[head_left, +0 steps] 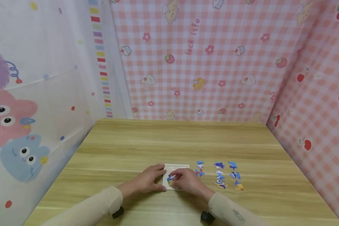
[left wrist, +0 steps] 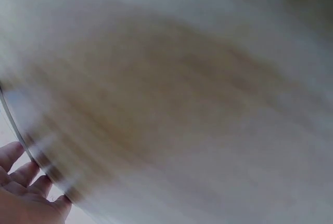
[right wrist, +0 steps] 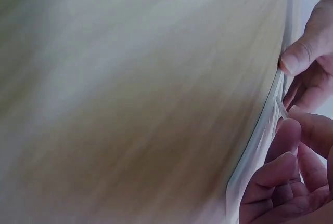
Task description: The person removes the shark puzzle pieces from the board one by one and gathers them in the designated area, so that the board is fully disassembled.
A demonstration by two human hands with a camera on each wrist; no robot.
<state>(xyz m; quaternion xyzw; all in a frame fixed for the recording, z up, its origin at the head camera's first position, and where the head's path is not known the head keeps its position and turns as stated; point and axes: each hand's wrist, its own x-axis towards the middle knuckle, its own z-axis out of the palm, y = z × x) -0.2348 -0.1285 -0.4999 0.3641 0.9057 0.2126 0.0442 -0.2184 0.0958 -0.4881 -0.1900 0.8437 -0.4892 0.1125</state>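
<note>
A white puzzle tray (head_left: 176,165) with a raised rim lies on the table near its front. My left hand (head_left: 150,179) rests along the tray's left edge, its fingers spread toward the far corner and its thumb at the near corner. In the right wrist view the left thumb (right wrist: 297,60) lies on the rim. Over the tray, my right hand (head_left: 187,180) pinches a puzzle piece between thumb and fingertips. Edge-on, that piece (right wrist: 281,108) looks thin and pale. Blue and yellow puzzle print (head_left: 170,180) shows beside the right fingertips, partly hidden by them.
Right of the tray, loose puzzle pieces lie in columns: two pieces nearest, the upper one (head_left: 200,164) blue and white, then a middle column (head_left: 219,173) and a far-right column (head_left: 235,175). The wooden table (head_left: 169,138) meets patterned cloth walls (head_left: 203,69) behind and at both sides.
</note>
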